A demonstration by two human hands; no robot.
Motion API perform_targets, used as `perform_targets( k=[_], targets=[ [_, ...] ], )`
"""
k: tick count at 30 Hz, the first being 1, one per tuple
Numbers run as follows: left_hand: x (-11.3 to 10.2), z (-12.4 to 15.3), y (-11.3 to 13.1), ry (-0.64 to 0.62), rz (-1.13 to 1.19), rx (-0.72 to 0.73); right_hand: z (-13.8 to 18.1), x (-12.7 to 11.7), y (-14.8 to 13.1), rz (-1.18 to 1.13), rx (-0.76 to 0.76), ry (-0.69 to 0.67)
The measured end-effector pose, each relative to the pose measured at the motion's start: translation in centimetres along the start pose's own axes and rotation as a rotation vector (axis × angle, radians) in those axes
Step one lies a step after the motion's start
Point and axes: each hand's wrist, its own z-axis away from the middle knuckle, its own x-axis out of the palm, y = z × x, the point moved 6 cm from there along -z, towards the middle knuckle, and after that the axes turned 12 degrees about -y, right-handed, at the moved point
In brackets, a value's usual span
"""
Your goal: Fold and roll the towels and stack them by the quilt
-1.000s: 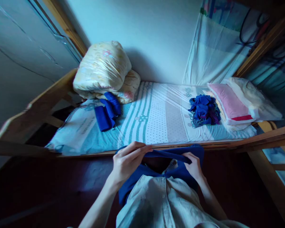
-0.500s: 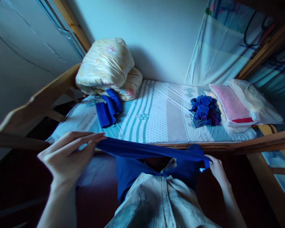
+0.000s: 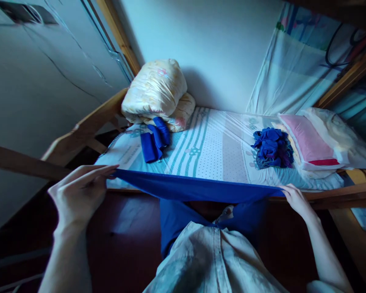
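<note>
Two hands on it. Grip state?
> Both clenched on the long royal-blue fabric piece. Left hand pinches the left end between thumb and fingers, right hand pinches the right end.

Where does the piece sit?
> Pulled taut in the air, near the body, just in front of the wooden bed rail. Long axis runs left to right, parallel to the rail. A lower part hangs down in front of the person's pale button shirt.

Which hand is closer to the bed?
> Right hand, almost on the rail. Left hand is out past the left corner of the mattress, a bit nearer to the camera.

What's on the bed?
> The mattress with a white-and-teal striped sheet carries four things. Far left: a bundled pale yellow floral duvet. Just beside it, on the near side, some folded blue fabric pieces. Right: a crumpled heap of blue cloth, touching a pink-faced pillow.

Gap between fold stack and heap?
> Well apart, bare striped sheet between them. The taut piece spans roughly that same stretch, on the near side.
</note>
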Motion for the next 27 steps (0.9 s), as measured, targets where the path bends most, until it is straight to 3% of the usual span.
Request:
perform_targets(
  k=[4, 9, 14, 18, 22, 27],
  targets=[
    [-0.4, 1.1, -0.6, 0.043, -0.067, -0.002, -0.4, -1.5, -1.3, 0.209, 0.074, 0.065],
    [-0.8, 3.1, -1.4, -0.003, -0.049, -0.083, 0.6, -1.0, -0.7, 0.347, 0.217, 0.062],
    [-1.5, 4.8, -2.5, -0.155, 0.018, -0.208, 1.1, -0.9, 0.2, 0.146, 0.175, -0.077],
    [-1.4, 5.5, -4.2, -0.238, 0.078, -0.312, 0.7, -1.4, 1.1, -0.126, 0.261, -0.241],
    [0.8, 6.3, -8.1, -0.32, 0.198, -0.523, -0.9, -1.7, 1.9, -0.307, 0.32, -0.292],
    [6.1, 5.6, -13.0, -0.491, 0.359, -0.729, -5.2, -1.0, 2.8, -0.409, 0.355, -0.365]
  ],
)
